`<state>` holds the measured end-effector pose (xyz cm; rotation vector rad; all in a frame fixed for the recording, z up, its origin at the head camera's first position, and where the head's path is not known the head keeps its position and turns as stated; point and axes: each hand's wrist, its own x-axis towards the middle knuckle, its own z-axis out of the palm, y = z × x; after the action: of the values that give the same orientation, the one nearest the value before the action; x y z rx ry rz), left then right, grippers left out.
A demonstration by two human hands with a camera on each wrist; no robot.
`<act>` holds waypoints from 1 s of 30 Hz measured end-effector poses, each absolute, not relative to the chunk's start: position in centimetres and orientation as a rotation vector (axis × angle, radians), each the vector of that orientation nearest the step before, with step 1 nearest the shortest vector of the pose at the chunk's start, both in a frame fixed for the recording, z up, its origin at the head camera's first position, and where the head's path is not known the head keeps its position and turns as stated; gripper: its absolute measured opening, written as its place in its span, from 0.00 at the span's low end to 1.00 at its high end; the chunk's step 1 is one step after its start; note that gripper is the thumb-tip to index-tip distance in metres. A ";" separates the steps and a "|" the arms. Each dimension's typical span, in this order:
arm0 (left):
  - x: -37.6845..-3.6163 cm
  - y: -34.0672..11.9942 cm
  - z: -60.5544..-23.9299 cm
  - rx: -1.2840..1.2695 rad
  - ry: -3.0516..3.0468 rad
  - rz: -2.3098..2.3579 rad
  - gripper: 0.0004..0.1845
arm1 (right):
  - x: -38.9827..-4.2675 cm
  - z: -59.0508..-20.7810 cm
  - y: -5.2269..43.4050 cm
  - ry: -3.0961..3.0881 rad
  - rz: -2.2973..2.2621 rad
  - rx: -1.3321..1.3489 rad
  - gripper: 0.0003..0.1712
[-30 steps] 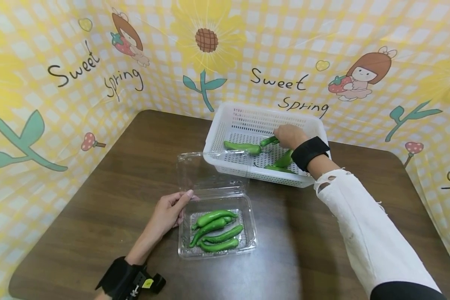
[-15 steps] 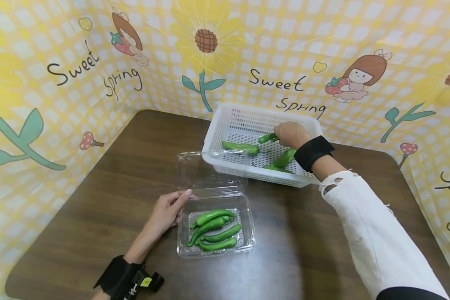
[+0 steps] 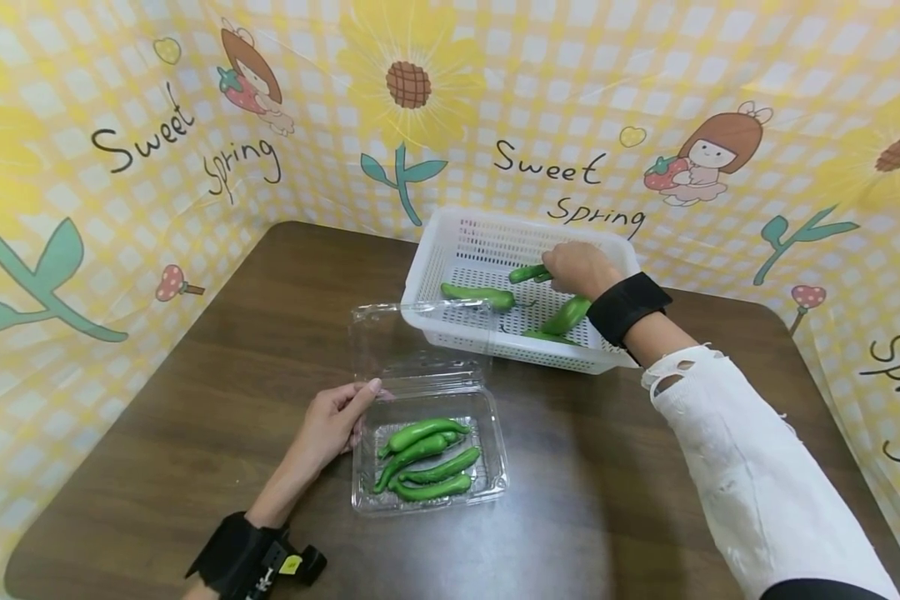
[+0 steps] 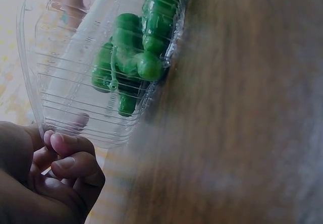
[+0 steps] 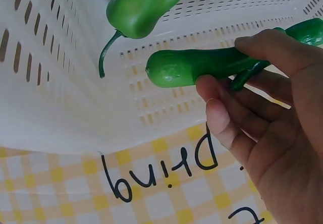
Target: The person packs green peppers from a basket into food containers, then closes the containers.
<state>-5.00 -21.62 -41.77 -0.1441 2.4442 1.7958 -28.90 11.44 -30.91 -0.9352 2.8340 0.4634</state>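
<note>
In the head view my left hand (image 3: 335,421) pinches the left rim, near the hinge, of a clear plastic clamshell box (image 3: 491,442) with its lid raised. Several green chili peppers (image 3: 426,450) lie inside it; their ends show through the ridged wall in the left wrist view. Over the white basket (image 3: 525,357), my right hand (image 3: 583,268) holds a dark green chili pepper (image 5: 186,67) between thumb and fingers. Another slim green piece shows beneath that pepper, partly hidden by the fingers. Larger, lighter green peppers (image 3: 480,296) lie on the basket floor.
The clear lid (image 3: 420,346) stands up and overlaps the basket's front left corner. Both rest on a dark brown wooden table (image 3: 195,400). A yellow checked cloth (image 3: 307,100) with printed flowers hangs behind and at the sides.
My right hand has drawn slightly left and up, and more of the held chili pepper clears the peppers below. My left hand stays at the box rim. The head view shifts slightly.
</note>
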 end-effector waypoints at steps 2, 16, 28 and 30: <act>-5.0 -21.6 -41.8 -0.144 2.449 1.791 0.23 | -28.8 -30.9 11.5 2.830 0.460 -0.932 0.06; -5.0 -21.5 -41.7 -0.158 2.450 1.774 0.23 | -27.9 -30.3 12.0 2.842 0.421 -0.982 0.07; -5.0 -21.3 -41.5 -0.158 2.467 1.767 0.23 | -26.6 -28.5 12.7 2.869 0.313 -1.015 0.07; -5.0 -21.3 -41.6 -0.159 2.467 1.768 0.23 | -26.2 -28.4 12.8 2.890 0.286 -1.047 0.07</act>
<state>-5.00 -21.31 -41.59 -0.1595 2.4670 1.7676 -26.22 12.77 -28.41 -1.0468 2.8896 0.2855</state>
